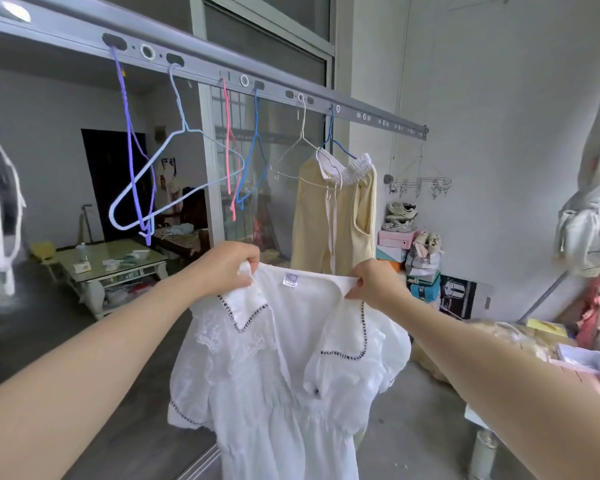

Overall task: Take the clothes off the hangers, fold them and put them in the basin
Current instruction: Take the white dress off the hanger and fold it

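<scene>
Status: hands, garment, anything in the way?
Left hand and right hand each pinch the white dress at a shoulder. Dress off its hanger, hanging unfolded. Yellow garment on the rail behind; nothing blocking, basin not in view.

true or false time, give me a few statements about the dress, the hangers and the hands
1. The left hand and the right hand both pinch the white dress at its shoulders. True.
2. Yellow trousers hang on a hanger from the rail. True.
3. The white dress hangs from the rail. False: only the two hands hold it up, below the rail.
4. Every hanger on the rail carries clothes. False: the purple hanger and the pink hanger are bare.
</scene>
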